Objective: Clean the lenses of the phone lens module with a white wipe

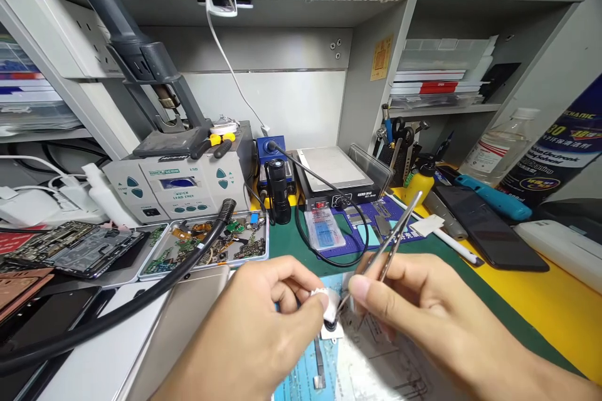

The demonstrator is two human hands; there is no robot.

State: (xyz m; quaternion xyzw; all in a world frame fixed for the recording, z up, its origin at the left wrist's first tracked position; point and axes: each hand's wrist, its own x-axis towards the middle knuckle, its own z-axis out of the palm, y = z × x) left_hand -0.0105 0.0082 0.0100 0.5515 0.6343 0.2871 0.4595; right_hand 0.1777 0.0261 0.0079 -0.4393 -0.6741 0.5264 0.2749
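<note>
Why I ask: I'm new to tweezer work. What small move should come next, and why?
Probably ease the tweezers slightly down onto the small part pinched in the left hand. The right hand holds them with the tips just beside that part, above the blue mat. Whether they touch it is too small to tell.

Your left hand point(263, 319) hides most of the small white part point(325, 299) it pinches, the tweezers point(394, 237) in your right hand point(414, 313) lose their tips behind your thumb, both forearms run off the bottom edge, and print on the mat point(380, 360) is blurred.
</note>
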